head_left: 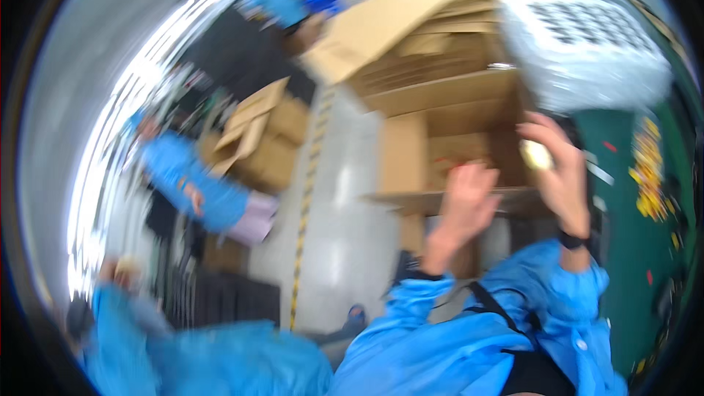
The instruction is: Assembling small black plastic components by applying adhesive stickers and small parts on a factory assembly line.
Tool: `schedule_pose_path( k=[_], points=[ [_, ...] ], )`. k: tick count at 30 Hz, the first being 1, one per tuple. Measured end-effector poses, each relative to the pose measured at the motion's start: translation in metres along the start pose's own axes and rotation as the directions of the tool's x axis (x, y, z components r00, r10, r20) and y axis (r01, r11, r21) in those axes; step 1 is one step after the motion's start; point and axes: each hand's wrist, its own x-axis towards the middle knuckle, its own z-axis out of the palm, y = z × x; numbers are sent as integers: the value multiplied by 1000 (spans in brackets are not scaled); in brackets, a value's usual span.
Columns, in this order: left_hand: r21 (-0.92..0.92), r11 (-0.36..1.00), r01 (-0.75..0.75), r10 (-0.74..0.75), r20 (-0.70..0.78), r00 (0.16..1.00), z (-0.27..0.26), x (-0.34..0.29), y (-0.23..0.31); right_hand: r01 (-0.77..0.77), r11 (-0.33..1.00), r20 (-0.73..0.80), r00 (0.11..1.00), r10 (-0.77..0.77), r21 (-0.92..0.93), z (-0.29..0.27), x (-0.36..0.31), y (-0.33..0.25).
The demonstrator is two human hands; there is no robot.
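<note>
An open cardboard box (pixel 405 154) stands in front of me with its flaps spread, and something small and red lies at its bottom. Over the box's near edge is my left hand (pixel 467 196), blurred, its fingers stretched out with nothing seen in them. My right hand (pixel 563 176) is at the box's right side, its fingers curled around a small, shiny, yellowish round thing (pixel 537 155). Blur hides exactly what that thing is. A dark band circles my right wrist.
A bubble-wrapped block (pixel 587 51) sits beyond my right hand on the green table (pixel 623 279). Yellow packets (pixel 649 169) lie there too. Cardboard sheets (pixel 403 15) rise behind the box. At left are people in blue coats (pixel 194 180) and another open carton (pixel 268 136).
</note>
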Motion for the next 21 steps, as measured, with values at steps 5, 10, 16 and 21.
schedule_pose_path(
  k=[5,10,16,21],
  points=[
    [-901,317,297,-604,50,795,27,-29,33,228,950,-18,973,-230,214,24,-50,-37],
    [-934,-269,235,-436,336,835,42,-48,87,231,972,78,969,-234,40,50,-97,-35],
    [-882,-197,428,-454,469,757,65,-97,121,-3,990,-98,995,17,144,28,-137,21],
    [-749,461,475,-379,318,869,37,-81,135,-164,960,-200,957,211,226,-12,-157,26]
  ],
)
